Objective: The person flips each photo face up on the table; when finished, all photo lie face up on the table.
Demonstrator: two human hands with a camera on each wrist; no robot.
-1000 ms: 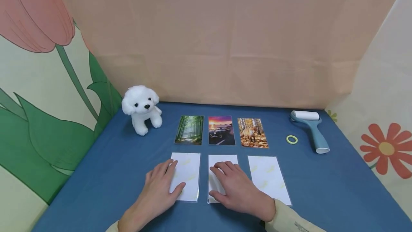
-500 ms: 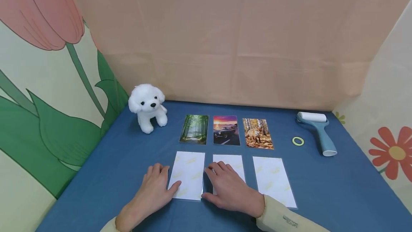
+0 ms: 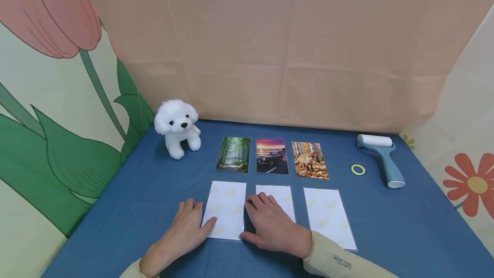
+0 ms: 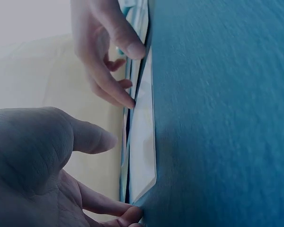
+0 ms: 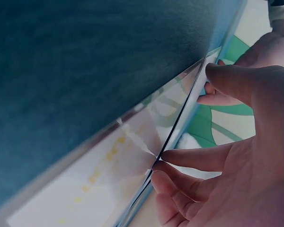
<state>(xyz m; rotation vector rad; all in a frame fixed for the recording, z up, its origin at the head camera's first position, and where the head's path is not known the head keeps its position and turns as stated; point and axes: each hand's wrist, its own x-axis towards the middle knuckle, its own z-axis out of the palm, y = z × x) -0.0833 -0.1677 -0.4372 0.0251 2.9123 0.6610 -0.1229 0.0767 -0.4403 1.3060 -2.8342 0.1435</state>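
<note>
Blue table (image 3: 386, 226) holds everything. White plush dog (image 3: 177, 127) sits at the table's far left corner, well apart from the hands. Blue-handled roller (image 3: 382, 158) lies at the far right, small green ring (image 3: 357, 169) just left of it. Three photo cards in a row mid-table: forest card (image 3: 233, 154), car card (image 3: 272, 156), fox card (image 3: 310, 160). Nearer the person, three white sheets. Left sheet (image 3: 227, 216) lies flat below the forest card, between both hands. Left hand (image 3: 181, 235) rests flat with straight fingers, thumb touching the sheet's left edge. Right hand (image 3: 272, 226) lies flat over the middle sheet (image 3: 281, 196), thumb at the left sheet's right edge. Neither hand grips anything. Right sheet (image 3: 328, 218) lies untouched below the fox card.
</note>
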